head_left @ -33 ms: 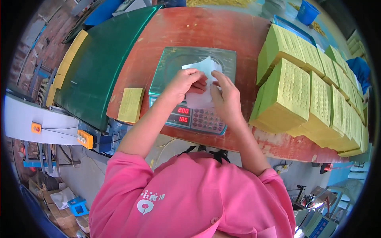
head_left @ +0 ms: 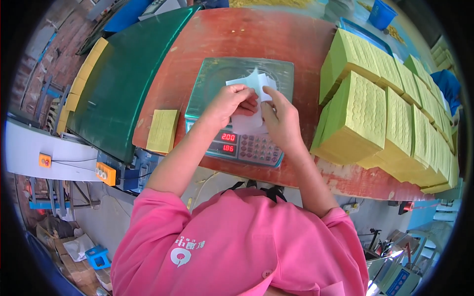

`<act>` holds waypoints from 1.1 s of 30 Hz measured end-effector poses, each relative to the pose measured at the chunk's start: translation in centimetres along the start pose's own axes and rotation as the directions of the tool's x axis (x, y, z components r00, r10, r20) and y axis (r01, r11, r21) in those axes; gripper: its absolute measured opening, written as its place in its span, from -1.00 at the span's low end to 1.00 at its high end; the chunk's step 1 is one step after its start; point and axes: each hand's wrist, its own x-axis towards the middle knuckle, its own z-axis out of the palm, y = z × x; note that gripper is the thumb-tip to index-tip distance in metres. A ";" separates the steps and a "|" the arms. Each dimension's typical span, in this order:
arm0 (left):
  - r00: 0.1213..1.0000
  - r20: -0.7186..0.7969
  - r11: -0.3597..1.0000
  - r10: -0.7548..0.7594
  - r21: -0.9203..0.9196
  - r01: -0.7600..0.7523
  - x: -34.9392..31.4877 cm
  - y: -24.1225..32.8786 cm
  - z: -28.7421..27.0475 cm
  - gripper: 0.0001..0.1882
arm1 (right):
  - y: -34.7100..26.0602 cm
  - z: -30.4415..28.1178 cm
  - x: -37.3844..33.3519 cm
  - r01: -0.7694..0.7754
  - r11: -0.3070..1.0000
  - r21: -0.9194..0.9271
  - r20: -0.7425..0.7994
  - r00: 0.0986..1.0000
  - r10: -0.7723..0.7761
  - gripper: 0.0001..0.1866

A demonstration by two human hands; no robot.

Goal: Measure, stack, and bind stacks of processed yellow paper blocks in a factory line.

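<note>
Thin white and pale-blue paper sheets [head_left: 248, 122] are held up over a digital scale [head_left: 205, 81] with a clear, glassy-looking pan. My left hand [head_left: 232, 104] pinches them near their upper left part, its fingers curled. On the other side, my right hand [head_left: 282, 117] has its thumb and fingers closed on the right edge of the sheets. One pale-blue corner sticks up above the hands. Partly covered by the paper, the scale's front panel [head_left: 254, 148] carries a lit red display and a keypad.
Stacked yellow embossed paper bundles [head_left: 353, 111] fill the right of the red table [head_left: 232, 29]. A small yellow stack [head_left: 163, 130] sits left of the scale. Farther left runs a green belt surface [head_left: 123, 74]. Orange switch boxes [head_left: 105, 172] are mounted on the machine beside it.
My right hand has shifted very slightly, and the raised corner of the paper looks narrower and bent differently. My left hand stays in place.
</note>
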 end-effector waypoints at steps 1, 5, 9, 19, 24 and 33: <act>1.000 0.011 1.000 0.013 -0.014 -0.013 0.0 0.1 0.0 -0.77 | -0.2 -0.1 0.4 -0.141 0.989 0.044 0.064 0.988 0.138 -0.61; 0.999 0.034 0.998 0.034 -0.045 -0.032 0.2 0.3 0.0 -0.74 | 1.2 0.9 0.5 -0.213 0.961 0.175 0.045 0.977 0.209 -0.58; 0.999 0.028 0.997 0.028 -0.069 -0.026 0.0 0.4 0.0 -0.72 | 1.4 1.0 0.4 -0.269 0.940 0.211 0.062 0.963 0.261 -0.58; 1.000 0.012 0.997 0.028 -0.066 -0.027 0.0 0.5 0.0 -0.67 | 1.2 1.2 0.2 -0.287 0.920 0.269 0.073 0.958 0.278 -0.60; 0.999 0.012 0.998 0.040 -0.057 -0.039 0.0 0.3 0.0 -0.67 | 1.5 1.1 0.1 -0.276 0.924 0.263 0.071 0.961 0.267 -0.60; 0.999 0.000 0.997 0.053 -0.059 -0.053 -0.1 0.1 0.3 -0.67 | 1.6 1.1 0.2 -0.301 0.883 0.360 0.061 0.952 0.299 -0.65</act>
